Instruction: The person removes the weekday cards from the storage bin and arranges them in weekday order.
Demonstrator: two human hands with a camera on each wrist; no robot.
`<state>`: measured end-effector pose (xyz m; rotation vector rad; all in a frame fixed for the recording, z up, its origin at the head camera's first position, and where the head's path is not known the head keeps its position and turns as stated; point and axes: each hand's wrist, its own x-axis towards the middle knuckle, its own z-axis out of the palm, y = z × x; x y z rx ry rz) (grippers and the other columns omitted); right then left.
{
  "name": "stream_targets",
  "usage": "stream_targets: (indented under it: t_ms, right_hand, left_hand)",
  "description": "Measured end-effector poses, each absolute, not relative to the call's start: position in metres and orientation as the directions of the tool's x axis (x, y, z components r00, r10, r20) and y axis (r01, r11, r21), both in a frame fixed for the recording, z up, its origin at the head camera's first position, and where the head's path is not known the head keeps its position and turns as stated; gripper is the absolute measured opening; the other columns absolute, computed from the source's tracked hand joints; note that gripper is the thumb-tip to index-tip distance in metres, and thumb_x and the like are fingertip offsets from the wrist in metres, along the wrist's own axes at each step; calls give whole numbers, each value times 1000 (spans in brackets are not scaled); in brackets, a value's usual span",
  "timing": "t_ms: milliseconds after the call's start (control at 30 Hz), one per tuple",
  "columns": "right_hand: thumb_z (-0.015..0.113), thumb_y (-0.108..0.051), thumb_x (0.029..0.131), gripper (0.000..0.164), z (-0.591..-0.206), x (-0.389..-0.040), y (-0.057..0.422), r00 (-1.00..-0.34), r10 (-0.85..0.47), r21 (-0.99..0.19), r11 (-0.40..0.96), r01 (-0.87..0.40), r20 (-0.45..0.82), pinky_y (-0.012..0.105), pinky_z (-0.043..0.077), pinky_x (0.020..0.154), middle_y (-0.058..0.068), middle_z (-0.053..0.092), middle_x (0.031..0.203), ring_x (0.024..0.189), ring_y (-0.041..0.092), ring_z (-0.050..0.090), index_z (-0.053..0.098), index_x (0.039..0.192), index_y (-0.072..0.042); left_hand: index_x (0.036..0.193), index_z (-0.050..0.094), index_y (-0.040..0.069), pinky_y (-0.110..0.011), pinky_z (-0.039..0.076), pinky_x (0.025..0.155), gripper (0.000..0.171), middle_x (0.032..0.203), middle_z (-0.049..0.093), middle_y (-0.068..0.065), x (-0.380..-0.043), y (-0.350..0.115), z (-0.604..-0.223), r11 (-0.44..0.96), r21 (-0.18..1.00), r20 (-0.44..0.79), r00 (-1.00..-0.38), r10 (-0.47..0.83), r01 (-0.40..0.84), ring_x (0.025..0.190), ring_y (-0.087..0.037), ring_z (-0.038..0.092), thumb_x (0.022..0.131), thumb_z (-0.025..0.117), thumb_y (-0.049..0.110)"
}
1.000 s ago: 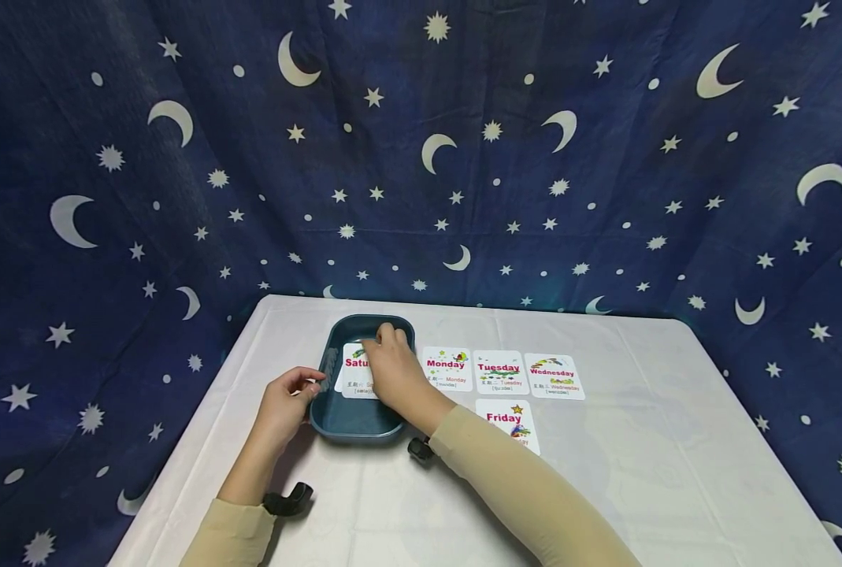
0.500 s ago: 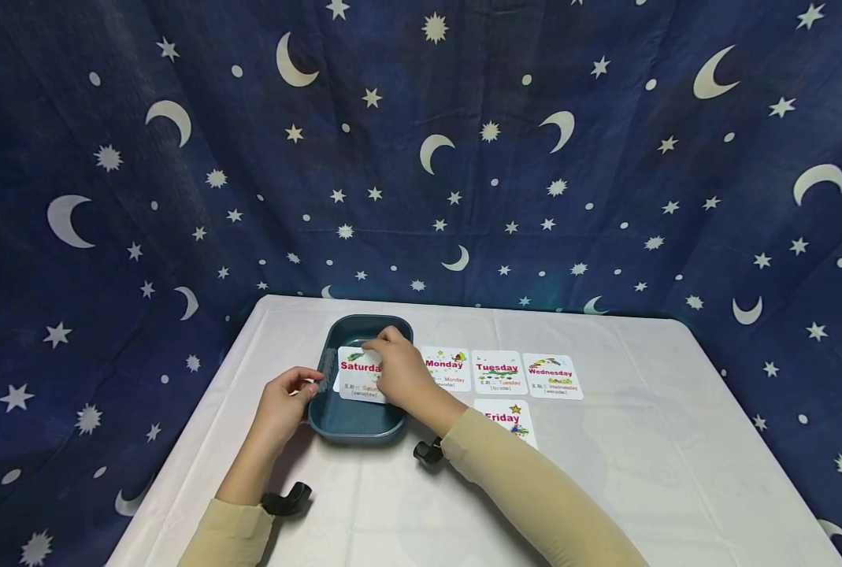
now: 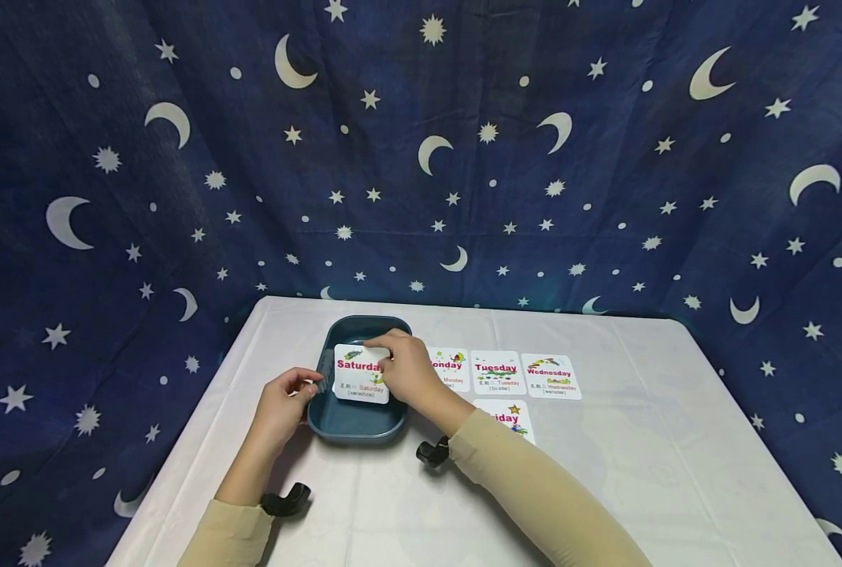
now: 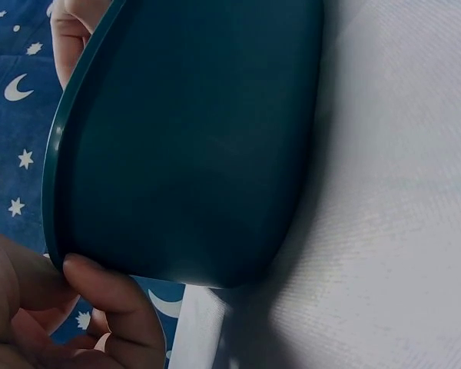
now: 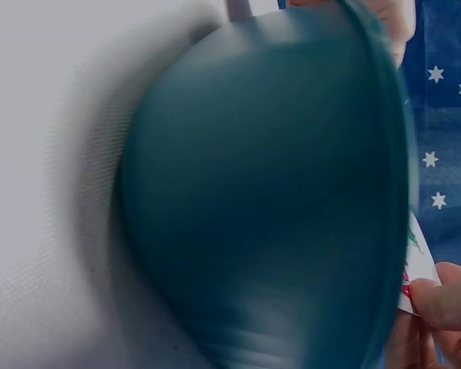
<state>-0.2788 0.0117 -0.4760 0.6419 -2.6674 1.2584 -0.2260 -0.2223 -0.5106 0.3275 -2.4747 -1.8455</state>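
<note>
Over the dark teal tray (image 3: 355, 429) is a white Saturday card (image 3: 361, 374), its right edge pinched between the thumb and fingers of my right hand (image 3: 418, 376). The right wrist view shows the thumb on the face of that card (image 5: 419, 261), most of which the tray wall hides. My left hand (image 3: 283, 403) grips the tray's left rim, and in the left wrist view its thumb lies against the rim's corner. Beneath the Saturday card, a sliver of white shows at its left edge inside the tray.
Right of the tray, a Monday card (image 3: 454, 364), a Tuesday card (image 3: 495, 373) and a Wednesday card (image 3: 554, 376) lie in a row. Below Tuesday is a Friday card (image 3: 514, 417), partly behind the right sleeve. A white cloth covers the table (image 3: 676, 472).
The Saturday card has shifted slightly left and more of its face shows. My right hand has moved slightly right along its edge, covering part of Monday. The left hand keeps its hold.
</note>
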Motion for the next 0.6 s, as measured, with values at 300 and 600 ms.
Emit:
stream_targets:
  t_ms: [300, 600]
  right_hand:
    - [69, 11, 94, 45, -468, -277, 20, -926, -269, -773, 515, -370, 263, 22, 51, 71, 3, 75, 120, 86, 14, 61, 79, 129, -15]
    - [71, 10, 92, 44, -456, -272, 36, -947, -216, -807, 497, -317, 239, 25, 49, 72, 2, 75, 117, 88, 18, 58, 81, 125, -16]
  left_hand:
    - [123, 73, 0, -28, 54, 54, 21, 91, 59, -4, -227, -223, -511, 284, 948, -93, -977, -191, -146, 65, -15, 58, 105, 62, 1]
    - [123, 72, 0, -28, 53, 55, 21, 91, 59, -5, -227, -223, -512, 292, 944, -98, -977, -189, -151, 66, -14, 56, 105, 61, 0]
